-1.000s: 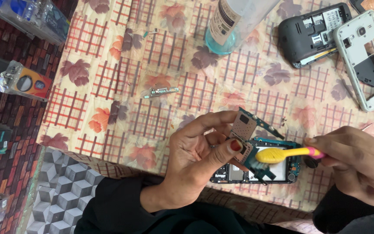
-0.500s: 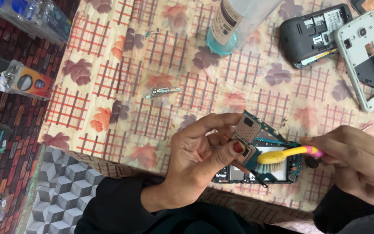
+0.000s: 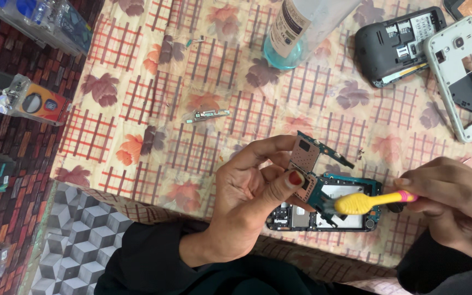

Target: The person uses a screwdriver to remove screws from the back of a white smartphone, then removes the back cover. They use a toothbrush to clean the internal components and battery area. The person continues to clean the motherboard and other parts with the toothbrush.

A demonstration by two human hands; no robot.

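Note:
My left hand [image 3: 249, 191] pinches a teal phone circuit board [image 3: 350, 192] by its left end, thumb pressed on a small pinkish metal shield, and holds it tilted above the table. My right hand [image 3: 454, 210] grips a yellow toothbrush [image 3: 359, 203] with a pink handle. Its bristles rest on the board's silver middle part. A second dark board piece shows just below the held one, near the table's front edge.
A floral checked tablecloth [image 3: 192, 71] covers the table. A clear bottle with blue liquid [image 3: 288, 30] stands at the back. A dark phone body [image 3: 397, 46] and a white phone frame [image 3: 462, 76] lie at the back right. A small connector strip [image 3: 206, 115] lies mid-table. Packaged items [image 3: 20, 98] sit left.
The brush head has shifted slightly along the board, and the held board tilted a little. Both hands stay in nearly the same place.

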